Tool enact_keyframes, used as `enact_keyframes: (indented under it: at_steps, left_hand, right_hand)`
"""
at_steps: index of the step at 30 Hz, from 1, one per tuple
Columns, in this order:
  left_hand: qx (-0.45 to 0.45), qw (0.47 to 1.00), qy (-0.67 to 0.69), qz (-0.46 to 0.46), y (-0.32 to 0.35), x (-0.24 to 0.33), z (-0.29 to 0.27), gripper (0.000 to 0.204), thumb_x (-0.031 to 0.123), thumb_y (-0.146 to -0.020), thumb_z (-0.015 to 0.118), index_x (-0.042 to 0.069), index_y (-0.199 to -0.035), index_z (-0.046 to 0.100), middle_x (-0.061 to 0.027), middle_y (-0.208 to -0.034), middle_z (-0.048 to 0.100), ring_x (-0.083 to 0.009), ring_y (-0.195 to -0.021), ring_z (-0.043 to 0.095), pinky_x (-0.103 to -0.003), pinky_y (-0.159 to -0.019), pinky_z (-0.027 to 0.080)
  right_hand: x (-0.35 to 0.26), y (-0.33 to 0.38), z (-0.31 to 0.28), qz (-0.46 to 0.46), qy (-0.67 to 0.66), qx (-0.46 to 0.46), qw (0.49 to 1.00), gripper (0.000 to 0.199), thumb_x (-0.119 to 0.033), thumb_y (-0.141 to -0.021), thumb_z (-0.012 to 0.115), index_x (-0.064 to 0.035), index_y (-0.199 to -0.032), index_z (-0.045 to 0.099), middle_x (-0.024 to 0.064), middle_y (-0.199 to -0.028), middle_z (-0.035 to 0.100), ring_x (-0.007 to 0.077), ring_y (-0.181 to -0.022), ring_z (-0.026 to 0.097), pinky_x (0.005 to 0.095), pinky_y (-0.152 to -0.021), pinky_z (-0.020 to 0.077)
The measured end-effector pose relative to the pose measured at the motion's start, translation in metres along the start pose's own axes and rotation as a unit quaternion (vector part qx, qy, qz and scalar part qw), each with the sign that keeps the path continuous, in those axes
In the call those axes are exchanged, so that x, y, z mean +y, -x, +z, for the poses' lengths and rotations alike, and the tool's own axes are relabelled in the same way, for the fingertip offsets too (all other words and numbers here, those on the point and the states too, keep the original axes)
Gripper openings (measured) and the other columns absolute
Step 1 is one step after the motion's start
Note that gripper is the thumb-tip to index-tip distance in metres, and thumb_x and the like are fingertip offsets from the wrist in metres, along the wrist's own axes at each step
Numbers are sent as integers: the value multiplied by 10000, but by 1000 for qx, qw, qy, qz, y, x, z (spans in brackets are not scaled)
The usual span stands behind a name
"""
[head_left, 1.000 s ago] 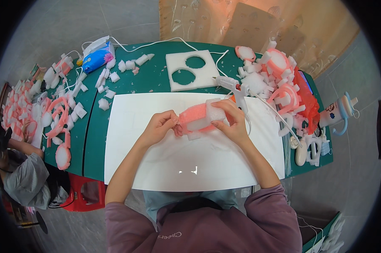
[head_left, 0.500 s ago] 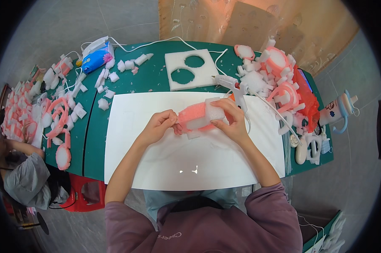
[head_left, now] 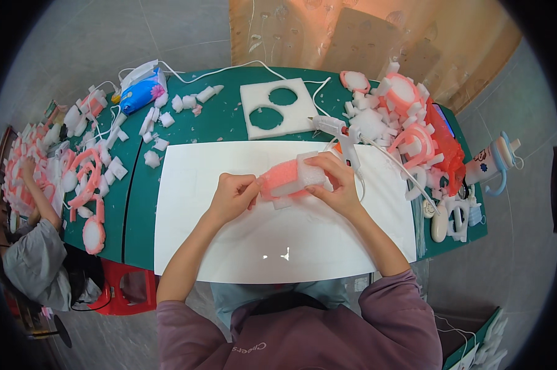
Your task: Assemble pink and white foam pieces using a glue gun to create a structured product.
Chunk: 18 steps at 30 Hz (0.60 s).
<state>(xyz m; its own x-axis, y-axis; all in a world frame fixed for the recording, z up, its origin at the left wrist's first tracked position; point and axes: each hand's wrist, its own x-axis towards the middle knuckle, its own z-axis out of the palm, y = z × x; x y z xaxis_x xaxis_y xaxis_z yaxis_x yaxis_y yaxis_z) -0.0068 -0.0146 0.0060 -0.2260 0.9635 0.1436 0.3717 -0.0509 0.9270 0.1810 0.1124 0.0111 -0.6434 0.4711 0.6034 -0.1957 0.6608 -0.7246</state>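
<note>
I observe both hands at work above the white board, which lies on the green surface. The pink-and-white foam piece is held between them, over the board's upper half. The right hand is clamped on its white end, thumb below and fingers above; the left hand has its fingertips drawn together on the pink left end. I note a white glue gun beyond the right hand, its nozzle just beside a white foam panel with two round cut-outs. Foam parts are heaped at the far right, near a red bag. At far left a co-worker's arm reaches into more pink foam.
</note>
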Motion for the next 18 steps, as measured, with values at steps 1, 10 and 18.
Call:
enact_keyframes:
  at_steps: [1, 10, 18]
  left_hand:
    - [-1, 1000, 0, 1, 1, 1, 0, 383, 176, -851, 494, 10, -506, 487, -23, -428, 469, -81, -379, 440, -208, -402, 336]
    - [-47, 999, -15, -3, -1, 10, -6, 292, 171, -854, 493, 17, -606, 508, -5, -494, 490, -51, -438, 417, -193, -419, 315]
    - [-60, 997, 28, 32, -2, 1, -4, 267, 158, -881, 435, 11, -665, 489, -38, -578, 527, -92, -513, 456, -221, -493, 364]
  right_hand:
    - [-1, 0, 0, 7, 3, -7, 1000, 405, -95, -597, 719, -33, -975, 588, 115, -934, 580, 233, -833, 558, 281, -720, 440]
    - [3, 1, -3, 17, 0, -6, 1000, 410, -98, -597, 720, -35, -979, 587, 109, -927, 580, 227, -825, 553, 279, -721, 434]
    - [5, -1, -4, -8, 10, 3, 1000, 398, -116, -621, 714, -35, -988, 583, 101, -941, 581, 212, -830, 549, 274, -725, 425]
